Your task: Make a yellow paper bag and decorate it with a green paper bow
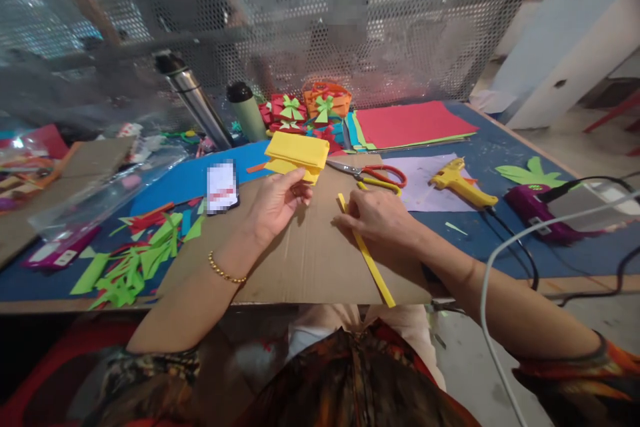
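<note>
Pinched in my left hand [283, 200] is a folded yellow paper piece [296, 151], raised a little over the cardboard sheet [300, 267]. My right hand [377, 213] rests on the cardboard with its fingers curled down over a long yellow paper strip [374, 268]. The strip runs from beyond the fingers back to the table's near edge. Just past that hand lie scissors [383, 175] with red and yellow handles, their blades pointing left. The right fingertips are partly hidden by the hand itself.
A yellow glue gun [463, 185] lies on lilac paper [420, 170] at right, near a white cable [493, 280]. Green paper scraps [133, 273], a phone [222, 187] and a steel flask [197, 103] are on the left. Coloured sheets [415, 125] and paper boxes [327, 101] stand behind.
</note>
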Demonstrator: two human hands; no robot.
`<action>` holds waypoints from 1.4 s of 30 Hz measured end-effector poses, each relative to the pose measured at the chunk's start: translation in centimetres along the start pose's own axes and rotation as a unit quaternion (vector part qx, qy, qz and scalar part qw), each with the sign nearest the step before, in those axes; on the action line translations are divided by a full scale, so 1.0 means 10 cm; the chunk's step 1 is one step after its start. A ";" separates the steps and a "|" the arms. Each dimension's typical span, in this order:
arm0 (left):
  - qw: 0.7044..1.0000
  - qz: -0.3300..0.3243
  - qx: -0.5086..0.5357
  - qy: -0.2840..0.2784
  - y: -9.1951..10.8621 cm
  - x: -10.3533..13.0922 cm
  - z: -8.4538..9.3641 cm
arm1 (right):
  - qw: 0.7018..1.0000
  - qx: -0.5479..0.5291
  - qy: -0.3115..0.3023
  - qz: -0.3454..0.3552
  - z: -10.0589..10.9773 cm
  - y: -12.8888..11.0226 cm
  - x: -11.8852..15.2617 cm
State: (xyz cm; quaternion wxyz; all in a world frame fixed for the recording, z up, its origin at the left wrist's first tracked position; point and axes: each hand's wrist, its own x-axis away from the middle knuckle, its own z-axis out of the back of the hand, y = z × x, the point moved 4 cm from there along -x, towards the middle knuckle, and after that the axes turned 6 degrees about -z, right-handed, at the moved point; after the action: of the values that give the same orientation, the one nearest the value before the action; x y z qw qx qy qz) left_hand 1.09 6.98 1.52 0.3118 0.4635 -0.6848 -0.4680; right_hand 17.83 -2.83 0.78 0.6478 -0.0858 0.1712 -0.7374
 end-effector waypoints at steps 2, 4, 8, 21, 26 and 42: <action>1.000 0.004 -0.002 0.000 -0.02 0.01 0.02 | 0.999 0.033 -0.018 -0.009 -0.03 -0.01 0.01; 1.000 0.010 -0.004 -0.002 -0.03 0.03 0.02 | 0.999 0.036 -0.024 -0.023 -0.03 0.01 0.00; 1.000 0.025 -0.004 -0.011 -0.06 0.09 -0.03 | 0.999 0.002 -0.026 -0.033 -0.02 0.11 -0.07; 1.000 0.026 0.003 -0.010 -0.04 0.15 -0.09 | 0.950 -0.290 -0.116 -0.002 0.00 0.19 -0.12; 1.000 0.023 0.010 0.011 -0.04 0.18 -0.11 | 0.955 -0.228 -0.182 0.046 -0.04 0.05 0.01; 1.000 0.006 0.006 0.024 -0.11 0.08 0.02 | 0.986 0.151 -0.032 -0.059 0.57 0.38 0.41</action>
State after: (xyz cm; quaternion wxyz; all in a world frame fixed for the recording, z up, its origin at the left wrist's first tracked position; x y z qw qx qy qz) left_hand 1.01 6.18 0.44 0.3286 0.4723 -0.6828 -0.4502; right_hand 22.74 -8.03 4.27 0.6134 -0.0206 0.0320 -0.7888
